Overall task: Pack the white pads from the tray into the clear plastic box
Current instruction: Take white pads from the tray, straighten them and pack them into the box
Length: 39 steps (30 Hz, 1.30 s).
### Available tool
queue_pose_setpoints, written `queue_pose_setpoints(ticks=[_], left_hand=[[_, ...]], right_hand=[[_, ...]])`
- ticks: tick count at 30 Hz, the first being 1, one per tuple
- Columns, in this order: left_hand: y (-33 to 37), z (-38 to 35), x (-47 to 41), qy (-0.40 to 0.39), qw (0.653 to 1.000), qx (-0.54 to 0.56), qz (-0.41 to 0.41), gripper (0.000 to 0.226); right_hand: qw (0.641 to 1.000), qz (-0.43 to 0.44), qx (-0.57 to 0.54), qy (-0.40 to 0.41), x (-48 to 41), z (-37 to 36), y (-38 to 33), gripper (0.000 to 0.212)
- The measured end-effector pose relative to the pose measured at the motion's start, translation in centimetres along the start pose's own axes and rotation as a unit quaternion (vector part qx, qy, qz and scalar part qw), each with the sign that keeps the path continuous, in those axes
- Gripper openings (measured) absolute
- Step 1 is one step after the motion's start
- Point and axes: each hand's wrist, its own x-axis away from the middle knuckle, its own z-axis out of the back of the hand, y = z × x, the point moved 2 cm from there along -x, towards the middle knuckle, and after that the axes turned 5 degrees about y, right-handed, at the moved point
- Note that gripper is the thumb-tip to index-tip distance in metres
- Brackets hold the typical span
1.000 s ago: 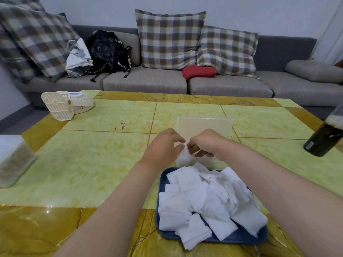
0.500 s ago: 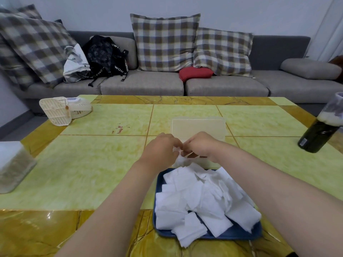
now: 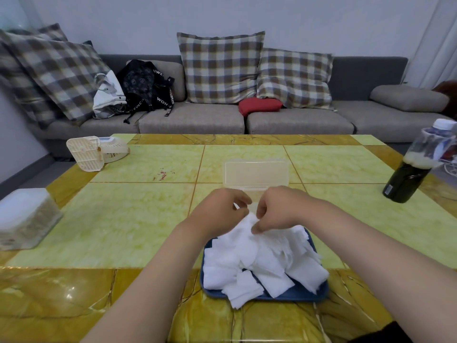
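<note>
A heap of white pads (image 3: 262,261) fills the blue tray (image 3: 296,294) near the table's front edge. Just beyond it stands the clear plastic box (image 3: 257,173), lid up; its inside is mostly hidden behind my hands. My left hand (image 3: 220,214) and my right hand (image 3: 277,209) meet over the far end of the tray. Both have curled fingers and pinch a white pad (image 3: 247,222) at the top of the heap, between tray and box.
A dark bottle (image 3: 410,174) stands at the table's right edge. A cream plastic fan (image 3: 94,152) lies at the far left, and a white-topped container (image 3: 24,219) sits at the left edge. A grey sofa with checked cushions runs behind the table.
Both hands have stayed together at the tray's far end and dropped slightly toward the heap, still pinching a pad. The view has tilted up a little.
</note>
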Motion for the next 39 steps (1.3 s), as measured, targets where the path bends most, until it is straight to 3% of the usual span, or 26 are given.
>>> queue_pose_setpoints(ticks=[2,4,11,15,18,22,26,28,34,39], left_hand=[[0.1,-0.6,0.3,-0.025,1.000,0.008,0.006,0.028],[0.1,-0.9,0.4,-0.038,0.999,0.015,0.016,0.033],[0.4,-1.6,0.4,-0.056,0.995,0.072,0.026,0.048],[0.3,-1.4,-0.2,-0.024,0.991,0.117,0.056,0.035],[0.1,-1.1,-0.4,-0.001,0.968,0.229,0.107,0.023],[-0.2,-1.0,-0.4,0.001,0.929,0.331,0.169,0.023],[-0.3,-0.8,-0.4,-0.043,0.896,0.393,0.200,0.022],[-0.5,-0.9,-0.5,-0.023,0.892,0.400,0.210,0.027],[-0.9,-1.2,-0.8,0.009,0.854,0.460,0.243,0.015],[-0.7,-1.2,-0.9,-0.002,0.814,0.514,0.272,0.022]], right_hand=[[0.999,-0.005,0.029,-0.016,0.2,-1.1,0.0,0.036],[1.000,-0.008,0.007,-0.008,0.3,-1.5,0.5,0.018],[0.980,0.037,-0.189,0.041,0.6,-0.2,2.7,0.022],[0.951,0.053,-0.299,0.065,0.5,0.2,2.9,0.014],[0.914,0.012,-0.399,0.066,0.1,0.2,3.0,0.012],[0.875,-0.035,-0.483,0.004,-0.3,-0.3,3.0,0.016],[0.893,-0.004,-0.449,0.027,-0.9,-0.5,2.7,0.005],[0.897,0.006,-0.441,0.031,-1.0,-0.5,2.4,0.009],[0.818,-0.090,-0.565,0.052,-1.5,-1.1,2.2,0.030],[0.818,-0.094,-0.560,0.088,-1.2,-1.2,2.1,0.016]])
